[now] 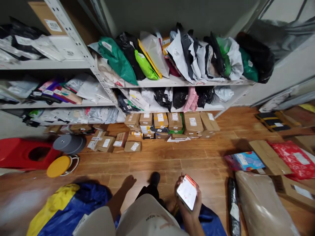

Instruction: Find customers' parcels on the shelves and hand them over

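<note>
My right hand (pixel 194 212) grips a smartphone (pixel 187 191), screen facing up, its lit display white with an orange band at the top edge. Held out over the wooden floor, my left hand (pixel 129 183) has its fingers curled in with nothing visible in them. Beside my left arm lies a blue and yellow sack (pixel 71 206). More blue sheeting (pixel 209 219) shows under my right forearm. Ahead stands a white metal shelf (pixel 157 82) with bagged parcels in several colours, some with printed labels.
Cardboard boxes (pixel 193 122) line the floor below the shelf. To the left are a red plastic stool (pixel 14 154), a grey round container (pixel 69 143) and a yellow-topped stool (pixel 58 166). A large tan parcel (pixel 263 203) and a black wrapped roll (pixel 233 206) lie at the right.
</note>
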The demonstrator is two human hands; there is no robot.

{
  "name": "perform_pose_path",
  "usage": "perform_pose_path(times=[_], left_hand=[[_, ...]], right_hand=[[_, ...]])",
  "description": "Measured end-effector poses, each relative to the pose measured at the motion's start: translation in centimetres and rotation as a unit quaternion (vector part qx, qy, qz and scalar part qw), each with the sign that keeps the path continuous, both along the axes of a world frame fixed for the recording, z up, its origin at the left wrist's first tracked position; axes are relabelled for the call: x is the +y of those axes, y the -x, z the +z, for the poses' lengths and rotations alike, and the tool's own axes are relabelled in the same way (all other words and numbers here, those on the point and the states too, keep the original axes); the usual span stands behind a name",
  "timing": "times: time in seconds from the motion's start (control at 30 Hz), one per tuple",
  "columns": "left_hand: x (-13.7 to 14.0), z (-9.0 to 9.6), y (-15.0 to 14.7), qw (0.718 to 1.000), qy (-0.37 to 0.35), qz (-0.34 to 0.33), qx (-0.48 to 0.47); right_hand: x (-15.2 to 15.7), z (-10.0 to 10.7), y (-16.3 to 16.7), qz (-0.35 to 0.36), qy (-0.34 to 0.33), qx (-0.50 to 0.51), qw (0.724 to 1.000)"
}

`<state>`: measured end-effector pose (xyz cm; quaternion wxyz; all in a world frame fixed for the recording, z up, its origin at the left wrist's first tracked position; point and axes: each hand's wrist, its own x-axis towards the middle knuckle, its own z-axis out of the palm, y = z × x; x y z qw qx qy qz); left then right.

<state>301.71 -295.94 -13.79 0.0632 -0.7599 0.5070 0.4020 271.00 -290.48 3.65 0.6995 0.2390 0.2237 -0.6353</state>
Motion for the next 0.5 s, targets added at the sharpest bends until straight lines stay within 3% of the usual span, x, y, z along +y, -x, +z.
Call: perform_pose_path(times=[0.13,0.2,0.3,0.4,0.5], left_hand=[[4.1,-5.2,2.7,1.000,-0.003,0.001,0.016],[6.1,-7.1,3.8,1.000,0.006,0.014,0.020],[8.0,-8.3,3.6,0.999,0.010,0.041,0.018],[6.9,-8.6,1.4,0.997,0.010,0.069,0.019],[2.6,-9.9,-1.1,0.996,0.016,0.085,0.034]], right_hand=[[5.1,-2.1,-2.1,0.054,0.038,0.077,0.995],[7.6,-3.6,-2.7,0.073,0.012,0.113,0.991],[10.1,-5.5,-3.3,0.127,-0.058,0.118,0.983],[10.4,-6.9,-4.2,0.138,-0.091,0.110,0.980],[8.3,-9.3,-5.6,0.117,-0.102,0.131,0.979]])
